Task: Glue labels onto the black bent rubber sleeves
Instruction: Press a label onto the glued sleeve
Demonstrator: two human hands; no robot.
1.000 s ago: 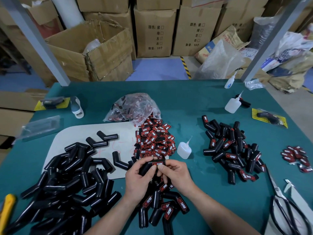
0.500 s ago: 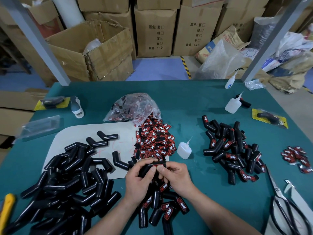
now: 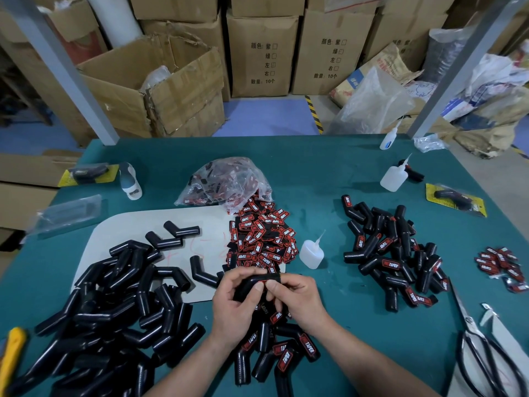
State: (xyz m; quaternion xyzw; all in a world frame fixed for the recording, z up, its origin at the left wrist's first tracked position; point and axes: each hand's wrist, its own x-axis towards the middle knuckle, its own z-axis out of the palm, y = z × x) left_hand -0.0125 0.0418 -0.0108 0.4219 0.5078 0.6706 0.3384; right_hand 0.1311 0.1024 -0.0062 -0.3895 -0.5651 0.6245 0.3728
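Observation:
A black bent rubber sleeve (image 3: 253,283) sits in both my hands above the table's front centre. My left hand (image 3: 236,305) grips its lower leg. My right hand (image 3: 297,296) pinches its upper end, where a red edge of a label shows under the fingers. A heap of red-and-black labels (image 3: 262,239) lies just beyond my hands. Plain black sleeves (image 3: 114,305) are piled at the left. Labelled sleeves lie under my wrists (image 3: 283,351) and in a pile at the right (image 3: 392,253). A small glue bottle (image 3: 312,253) stands beside the labels.
A clear bag of labels (image 3: 226,181) lies behind the heap. Two more glue bottles (image 3: 393,176) stand at the back right, a few loose labels (image 3: 501,265) and scissors (image 3: 481,348) at the right edge. A yellow cutter (image 3: 11,353) lies front left. Cardboard boxes (image 3: 154,90) stand beyond the table.
My fingers have shifted slightly on the sleeve, the right thumb pressing along its upper end. The hands stay in the same place.

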